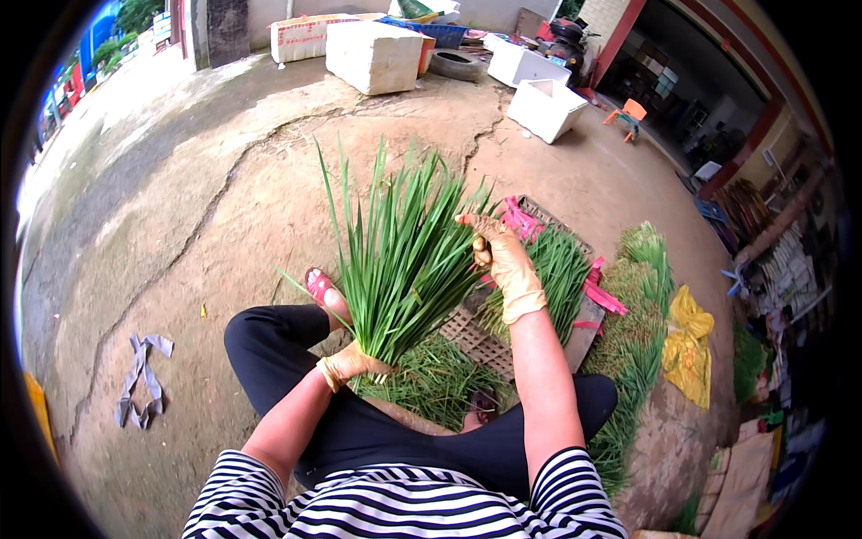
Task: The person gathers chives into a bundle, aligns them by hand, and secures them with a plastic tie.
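My left hand (352,366), in a pale yellow glove, is closed round the base of a bunch of green chives (395,260). The long leaves fan up and away from the fist. By the right edge of the leaves is my right hand (503,256), gloved alike. Its index finger stretches out toward the bunch while the other fingers bend; I see nothing held in it. Between my legs lies a heap of loose green leaves (426,382). More chives (555,269) rest on a brown plastic crate (480,340) beyond my right knee, with pink strips (600,292) about them.
A long pile of chives (628,332) lies on the right, beside a yellow plastic bag (688,341). Grey cloth strips (142,382) are on the concrete at left. White foam boxes (373,58), a tyre (455,65) and a small orange chair (627,117) stand farther off.
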`<state>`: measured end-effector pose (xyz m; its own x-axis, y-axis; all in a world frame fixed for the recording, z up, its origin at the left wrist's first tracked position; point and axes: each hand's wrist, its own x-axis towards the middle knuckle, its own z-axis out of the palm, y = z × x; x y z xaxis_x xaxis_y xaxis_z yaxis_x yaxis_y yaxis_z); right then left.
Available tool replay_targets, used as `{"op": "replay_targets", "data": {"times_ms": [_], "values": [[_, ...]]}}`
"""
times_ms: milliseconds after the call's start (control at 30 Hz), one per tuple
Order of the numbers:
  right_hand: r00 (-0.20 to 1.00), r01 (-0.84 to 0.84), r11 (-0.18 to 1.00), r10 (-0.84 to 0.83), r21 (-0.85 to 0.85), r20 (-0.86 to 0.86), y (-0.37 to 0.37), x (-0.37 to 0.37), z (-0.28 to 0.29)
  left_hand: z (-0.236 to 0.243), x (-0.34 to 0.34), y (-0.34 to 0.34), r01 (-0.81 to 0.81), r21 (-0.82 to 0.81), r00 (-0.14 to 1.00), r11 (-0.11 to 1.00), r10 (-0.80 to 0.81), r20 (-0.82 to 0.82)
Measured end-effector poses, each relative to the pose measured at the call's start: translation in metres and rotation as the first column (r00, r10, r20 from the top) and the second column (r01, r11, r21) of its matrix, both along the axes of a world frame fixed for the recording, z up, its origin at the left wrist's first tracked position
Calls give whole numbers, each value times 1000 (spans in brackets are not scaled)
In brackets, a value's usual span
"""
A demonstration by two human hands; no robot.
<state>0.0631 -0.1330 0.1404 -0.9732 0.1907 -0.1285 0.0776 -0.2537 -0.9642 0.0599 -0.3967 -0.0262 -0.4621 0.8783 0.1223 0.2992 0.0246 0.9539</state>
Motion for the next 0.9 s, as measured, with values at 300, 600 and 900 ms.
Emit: {"op": "replay_targets", "data": {"times_ms": [300,600,900], "values": [[997,4,938,22,346,-72,7,-11,-1,9,2,-3,21,-8,988,1000,-20,152],[981,130,839,-32,529,-190,49,19,48,-4,-8,-6,-10,-28,998,1000,8,-60],[997,34,927,-8,373,-71,46,-14,29,22,6,-7,-2,-23,936,1000,10,353]]}}
